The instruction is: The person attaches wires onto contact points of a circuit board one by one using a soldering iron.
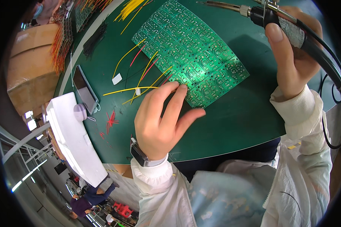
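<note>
A green circuit board panel [195, 49] with rows of repeated circuits lies on the table. My left hand [157, 117] rests at its near left edge, index and middle fingertips pressed down on the board, the thumb held apart. A yellow wire [130, 90] runs in from the left under these fingers; its end is hidden. Several other yellow wires [121, 56] and short red wires [137, 56] stick out from the board's left edge. At the upper right, my right hand [295, 60] grips a soldering iron [271, 17], its tip pointing left above the board's far side.
Small white tags [117, 78] lie near the wires. Red wire pieces [111, 122] are scattered on the green table [231, 128]. A phone [85, 90] and a white foam block [74, 132] stand left. Black wires [93, 41] and yellow wires [132, 9] lie at the back. Cables [329, 72] hang right.
</note>
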Tool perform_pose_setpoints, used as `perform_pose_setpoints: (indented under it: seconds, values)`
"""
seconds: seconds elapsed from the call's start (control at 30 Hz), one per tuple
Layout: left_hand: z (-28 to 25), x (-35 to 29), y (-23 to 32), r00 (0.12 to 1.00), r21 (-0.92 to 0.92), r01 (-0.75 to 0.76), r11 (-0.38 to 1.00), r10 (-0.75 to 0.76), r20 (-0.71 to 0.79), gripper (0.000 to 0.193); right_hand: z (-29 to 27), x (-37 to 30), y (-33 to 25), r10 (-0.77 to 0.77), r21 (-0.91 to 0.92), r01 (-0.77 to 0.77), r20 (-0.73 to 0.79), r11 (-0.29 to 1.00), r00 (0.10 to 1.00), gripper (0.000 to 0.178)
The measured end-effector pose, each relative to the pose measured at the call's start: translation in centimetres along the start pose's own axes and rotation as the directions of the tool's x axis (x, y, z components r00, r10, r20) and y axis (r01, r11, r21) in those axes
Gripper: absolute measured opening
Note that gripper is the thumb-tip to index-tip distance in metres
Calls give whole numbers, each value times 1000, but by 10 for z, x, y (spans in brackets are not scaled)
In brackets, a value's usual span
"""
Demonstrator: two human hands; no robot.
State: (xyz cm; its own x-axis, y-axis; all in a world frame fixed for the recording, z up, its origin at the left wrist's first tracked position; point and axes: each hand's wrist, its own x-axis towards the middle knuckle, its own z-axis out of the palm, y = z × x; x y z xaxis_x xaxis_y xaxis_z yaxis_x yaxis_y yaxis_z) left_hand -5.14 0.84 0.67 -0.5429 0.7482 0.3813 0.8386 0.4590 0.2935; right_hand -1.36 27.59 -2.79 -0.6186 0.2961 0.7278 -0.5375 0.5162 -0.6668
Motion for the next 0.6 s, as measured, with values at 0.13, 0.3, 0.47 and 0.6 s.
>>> perform_pose_setpoints:
  seconds: [0.13,0.3,0.47,0.6]
  values:
    - [2,-10,13,988,-2,157,988,-157,-5,56,12,24,-20,19,59,-16,-57,998,998,34]
    - [9,-5,21,970,0,238,971,-237,-61,50,6,30,22,61,-16,-71,-343,997,937,27]
    - [-1,5,22,964,163,259,952,-264,9,46,8,28,21,98,-88,-131,-309,987,946,26]
    - [-27,21,22,961,215,276,937,-262,-95,46,4,29,25,-44,-313,-38,-250,949,967,26]
